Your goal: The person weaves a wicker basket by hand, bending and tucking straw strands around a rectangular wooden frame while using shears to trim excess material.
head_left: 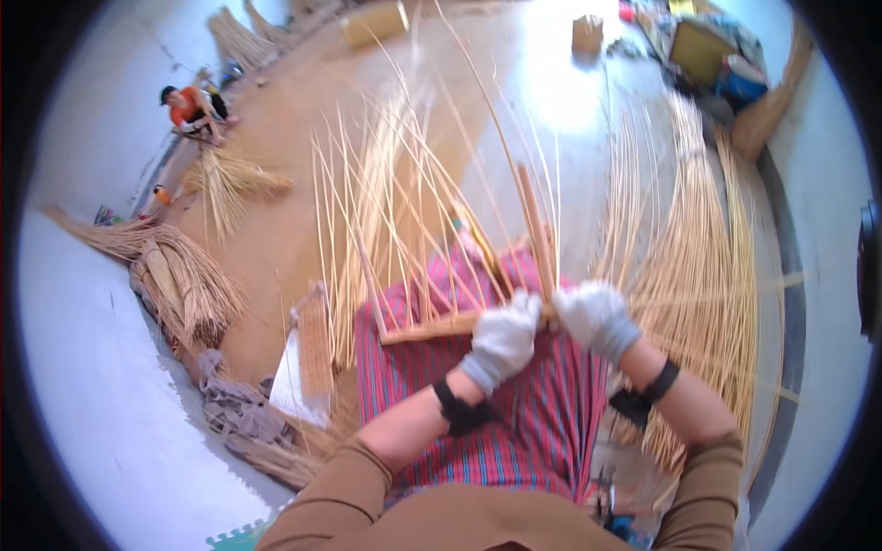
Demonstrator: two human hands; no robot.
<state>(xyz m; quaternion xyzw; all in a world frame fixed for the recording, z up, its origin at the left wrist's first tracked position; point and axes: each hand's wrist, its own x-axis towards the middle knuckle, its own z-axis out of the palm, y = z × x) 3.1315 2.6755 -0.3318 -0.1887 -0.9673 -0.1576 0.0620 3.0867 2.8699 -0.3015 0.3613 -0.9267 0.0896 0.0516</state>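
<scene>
Across my lap, on a red and blue striped cloth [533, 413], lies a narrow woven wicker frame [427, 329] with thin upright canes [390, 248] fanning away from it. My left hand [503, 338], in a white glove, is closed around the frame near its right end. Close beside it, my gloved right hand [593, 317] has its fingers pressed together at that end, where a thick brown stick [535, 225] stands up. Pale blurred strands [707, 294] trail off to the right of this hand, seemingly from its grip. My fingertips are smeared by motion.
Long bundles of canes [694, 248] lie on the floor to the right, more [188, 285] at the left wall. A person in orange [188, 108] crouches far left beside spread canes [225, 179]. A cardboard box [588, 34] and piled goods [707, 55] stand at the back.
</scene>
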